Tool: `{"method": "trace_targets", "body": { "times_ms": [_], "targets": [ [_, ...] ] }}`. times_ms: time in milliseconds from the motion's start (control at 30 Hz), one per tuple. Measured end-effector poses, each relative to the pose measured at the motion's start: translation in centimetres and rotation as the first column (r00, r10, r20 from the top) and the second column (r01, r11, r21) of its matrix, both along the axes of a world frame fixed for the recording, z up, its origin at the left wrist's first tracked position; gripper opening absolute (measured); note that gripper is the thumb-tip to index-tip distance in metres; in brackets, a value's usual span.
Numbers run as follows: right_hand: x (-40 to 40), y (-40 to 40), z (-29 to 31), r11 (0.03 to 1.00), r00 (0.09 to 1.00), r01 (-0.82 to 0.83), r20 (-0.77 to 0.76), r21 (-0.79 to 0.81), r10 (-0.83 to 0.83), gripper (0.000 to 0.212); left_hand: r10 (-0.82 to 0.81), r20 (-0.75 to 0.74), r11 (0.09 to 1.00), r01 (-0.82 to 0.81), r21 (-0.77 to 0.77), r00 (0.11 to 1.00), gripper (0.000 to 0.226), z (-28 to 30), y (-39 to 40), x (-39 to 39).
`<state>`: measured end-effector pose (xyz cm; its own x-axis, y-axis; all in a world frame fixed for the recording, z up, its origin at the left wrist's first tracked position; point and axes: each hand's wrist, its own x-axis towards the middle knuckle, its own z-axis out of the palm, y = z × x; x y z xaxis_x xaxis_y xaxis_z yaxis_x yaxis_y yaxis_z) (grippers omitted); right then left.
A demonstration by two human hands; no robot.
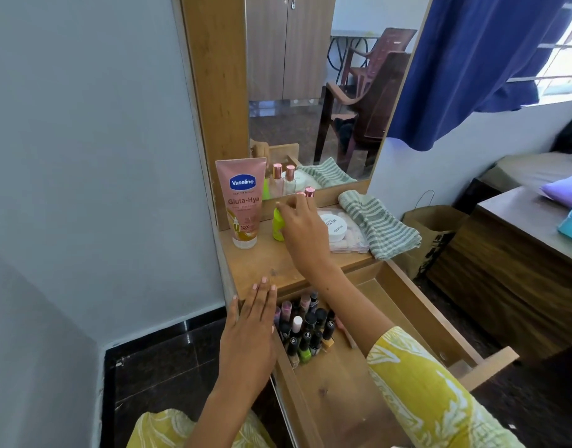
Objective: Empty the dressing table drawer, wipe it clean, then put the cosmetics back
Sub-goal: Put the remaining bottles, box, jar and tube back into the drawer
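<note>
The drawer (417,305) of the dressing table is pulled out, with several nail polish bottles (305,331) standing in its back left corner. On the tabletop (265,263) stand a pink Vaseline tube (242,202), a green bottle (278,229) and two small pink-capped bottles (309,191). My right hand (302,231) reaches over the drawer to the green bottle and the pink-capped bottles, fingers bent at their tops; what it grips is hidden. My left hand (250,328) lies flat on the tabletop's front left edge.
A white jar (334,226) sits on a clear case (354,242) beside a striped green cloth (378,227) at the tabletop's right. The mirror (313,92) rises behind. A paper bag (430,234) and a wooden bed frame (504,276) stand to the right.
</note>
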<state>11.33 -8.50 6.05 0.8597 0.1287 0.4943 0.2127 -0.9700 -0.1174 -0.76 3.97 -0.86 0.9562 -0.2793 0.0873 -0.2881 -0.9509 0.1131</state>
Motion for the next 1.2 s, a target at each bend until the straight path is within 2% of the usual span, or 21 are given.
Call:
{"method": "trace_targets", "body": {
  "times_ms": [200,333,433,567,733,967,1100,1200],
  "targets": [
    [-2.7,-0.9,0.1,0.985,0.987,-0.161,-0.012,0.058,0.162,0.022,0.013,0.023,0.999,-0.012,-0.031,1.000,0.065,-0.2,-0.2,0.0],
    [-7.6,-3.4,0.6,0.891,0.974,-0.149,-0.092,0.430,0.207,0.036,0.006,0.047,0.999,-0.004,-0.044,0.999,0.066,-0.4,-0.1,-0.2],
    [-11.5,-5.6,1.2,0.821,0.963,-0.084,-0.167,0.564,0.214,0.039,-0.001,0.064,0.999,0.003,-0.037,0.998,0.066,-0.7,0.0,-0.2],
    [-14.9,-8.0,1.4,0.870,0.914,-0.037,-0.336,0.491,0.229,0.040,-0.001,0.063,0.999,0.004,-0.044,0.998,0.069,-1.0,0.0,-0.1],
    [-17.1,-7.7,-1.6,0.935,0.762,-0.085,-0.582,0.344,0.284,0.038,0.006,0.068,0.998,-0.002,-0.058,0.998,0.069,-1.0,-0.2,-0.2],
    [-17.4,-4.7,-6.3,0.918,0.750,-0.151,-0.563,0.367,0.348,0.035,0.005,0.071,0.998,0.000,-0.059,0.997,0.070,-1.0,-0.1,-0.3],
    [-17.0,-4.1,-6.9,0.927,0.782,-0.126,-0.540,0.354,0.312,0.037,0.006,0.071,0.998,-0.001,-0.062,0.997,0.070,-1.0,-0.1,-0.3],
    [-17.3,-4.1,-6.8,0.955,0.806,-0.125,-0.534,0.269,0.256,0.044,0.015,0.079,0.998,-0.011,-0.054,0.997,0.070,-1.1,-0.3,-0.3]
  ]
}}
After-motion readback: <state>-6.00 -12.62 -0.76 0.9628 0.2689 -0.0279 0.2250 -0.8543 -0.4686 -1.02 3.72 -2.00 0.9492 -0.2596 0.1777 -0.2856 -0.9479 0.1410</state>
